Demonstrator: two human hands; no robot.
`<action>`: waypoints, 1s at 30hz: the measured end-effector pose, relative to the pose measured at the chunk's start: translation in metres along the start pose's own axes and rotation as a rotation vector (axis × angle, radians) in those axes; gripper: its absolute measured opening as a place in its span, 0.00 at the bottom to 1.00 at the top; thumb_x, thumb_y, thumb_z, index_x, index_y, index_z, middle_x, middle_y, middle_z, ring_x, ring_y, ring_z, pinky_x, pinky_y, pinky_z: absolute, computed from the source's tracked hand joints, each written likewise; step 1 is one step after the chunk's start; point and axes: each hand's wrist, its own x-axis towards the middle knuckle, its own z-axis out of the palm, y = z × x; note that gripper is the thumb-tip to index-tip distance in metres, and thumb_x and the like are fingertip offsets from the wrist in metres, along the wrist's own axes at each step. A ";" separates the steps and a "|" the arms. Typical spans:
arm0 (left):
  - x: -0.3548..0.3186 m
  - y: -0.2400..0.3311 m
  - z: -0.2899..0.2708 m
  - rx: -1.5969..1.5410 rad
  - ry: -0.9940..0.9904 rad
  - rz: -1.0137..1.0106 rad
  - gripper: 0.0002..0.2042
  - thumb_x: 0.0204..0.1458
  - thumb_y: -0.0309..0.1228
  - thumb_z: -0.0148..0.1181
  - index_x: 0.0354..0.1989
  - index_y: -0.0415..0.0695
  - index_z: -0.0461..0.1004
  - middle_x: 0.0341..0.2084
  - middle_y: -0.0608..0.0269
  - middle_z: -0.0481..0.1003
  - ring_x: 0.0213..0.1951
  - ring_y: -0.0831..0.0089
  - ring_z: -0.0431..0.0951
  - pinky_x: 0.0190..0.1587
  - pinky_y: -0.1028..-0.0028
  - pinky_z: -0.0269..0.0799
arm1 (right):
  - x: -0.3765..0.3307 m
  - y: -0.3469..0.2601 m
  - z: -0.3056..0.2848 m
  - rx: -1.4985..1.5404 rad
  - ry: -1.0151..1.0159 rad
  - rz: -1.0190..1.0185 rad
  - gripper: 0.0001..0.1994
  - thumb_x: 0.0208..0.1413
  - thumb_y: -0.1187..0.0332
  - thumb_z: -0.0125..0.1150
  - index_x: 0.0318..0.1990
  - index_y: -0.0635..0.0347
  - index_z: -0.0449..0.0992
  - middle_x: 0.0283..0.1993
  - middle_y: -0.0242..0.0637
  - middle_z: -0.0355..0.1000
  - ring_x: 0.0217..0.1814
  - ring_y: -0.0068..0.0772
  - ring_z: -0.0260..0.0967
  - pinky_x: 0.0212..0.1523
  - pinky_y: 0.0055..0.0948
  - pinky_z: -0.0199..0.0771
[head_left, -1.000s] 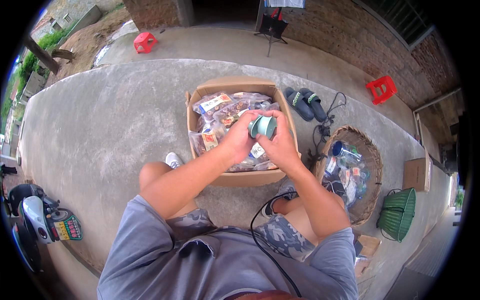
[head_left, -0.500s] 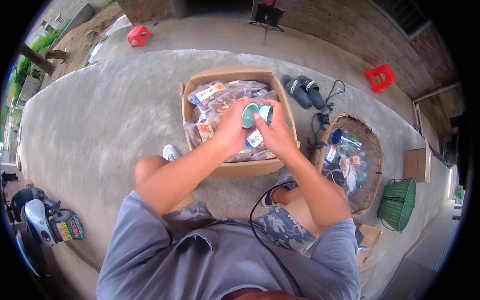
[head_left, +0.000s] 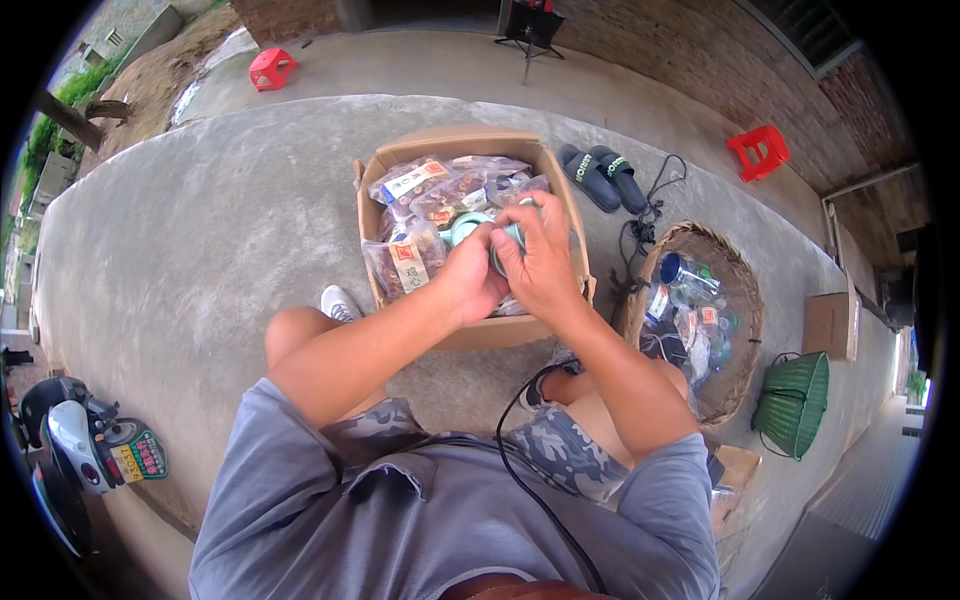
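My hands meet over an open cardboard box (head_left: 486, 334) filled with clear bags of brown dried pieces (head_left: 455, 198). My right hand (head_left: 545, 255) is curled around a small pale teal cup (head_left: 508, 240), its thumb pressed near the rim. Close against it, my left hand (head_left: 472, 277) has its fingers closed at the cup's lower side; the fingertips are partly hidden. A second pale teal piece (head_left: 463, 228), cup-like, shows just beyond the left hand, over the bags. Whether that hand touches it I cannot tell.
Right of the box stands a wicker basket (head_left: 752, 345) with jars and plastic packs. Black slippers (head_left: 605, 178) and a dark cord (head_left: 645, 235) lie beyond it. A green basket (head_left: 792, 405), cardboard carton (head_left: 831, 325), red stools (head_left: 758, 153) and a scooter (head_left: 85, 450) stand around.
Both hands have come lower and closer together. The cup whose hollow inside faced up between them is now turned and partly covered; one teal piece now shows farther left, over the bags.
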 end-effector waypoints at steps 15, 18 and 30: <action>0.001 0.025 -0.010 -0.008 0.069 0.212 0.18 0.70 0.47 0.55 0.58 0.47 0.70 0.52 0.63 0.77 0.54 0.66 0.78 0.64 0.58 0.70 | 0.008 0.008 0.002 0.219 0.021 0.279 0.19 0.63 0.65 0.64 0.56 0.62 0.69 0.55 0.51 0.70 0.58 0.55 0.70 0.59 0.45 0.70; -0.002 0.023 -0.004 0.026 0.084 0.156 0.23 0.71 0.51 0.52 0.62 0.46 0.69 0.55 0.61 0.76 0.57 0.65 0.77 0.65 0.57 0.70 | 0.007 0.004 0.001 0.152 0.024 0.196 0.21 0.62 0.60 0.68 0.56 0.62 0.70 0.55 0.51 0.70 0.56 0.56 0.70 0.59 0.45 0.70; -0.014 0.004 -0.006 0.085 -0.004 0.053 0.19 0.75 0.41 0.44 0.69 0.49 0.63 0.62 0.60 0.72 0.62 0.67 0.75 0.66 0.56 0.73 | 0.009 0.002 -0.001 0.069 0.003 0.009 0.28 0.60 0.55 0.71 0.60 0.62 0.71 0.59 0.51 0.71 0.63 0.62 0.65 0.64 0.51 0.67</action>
